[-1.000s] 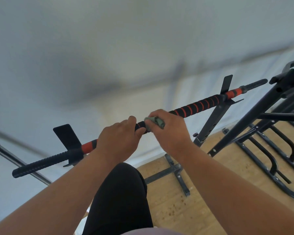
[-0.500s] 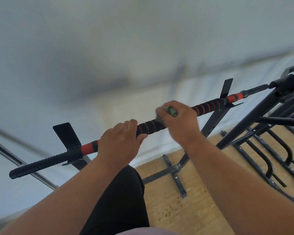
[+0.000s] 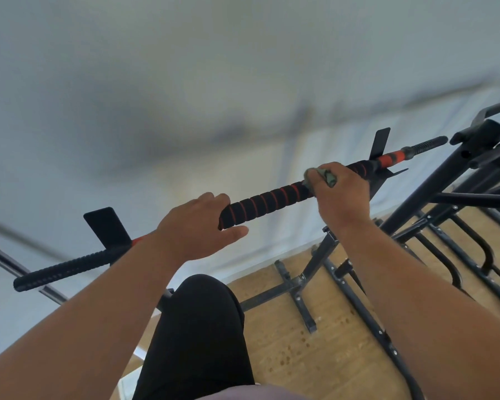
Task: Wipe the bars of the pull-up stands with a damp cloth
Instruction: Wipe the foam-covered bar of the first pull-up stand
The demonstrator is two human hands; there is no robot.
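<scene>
A black pull-up bar with red spiral stripes on its foam padding runs from lower left to upper right across the view. My left hand is wrapped over the bar left of centre, thumb below it. Further right, my right hand grips a small grey-green cloth bunched around the bar, close to the right upright bracket. The bar's ends are bare black ribbed grips.
The stand's black feet rest on a light wooden floor. More black stand frames crowd the right side. A white wall is behind the bar. My dark-trousered leg is below the bar.
My right hand has slid the cloth along the bar to the right, away from my left hand, exposing more striped padding between them. My left hand has stayed in place.
</scene>
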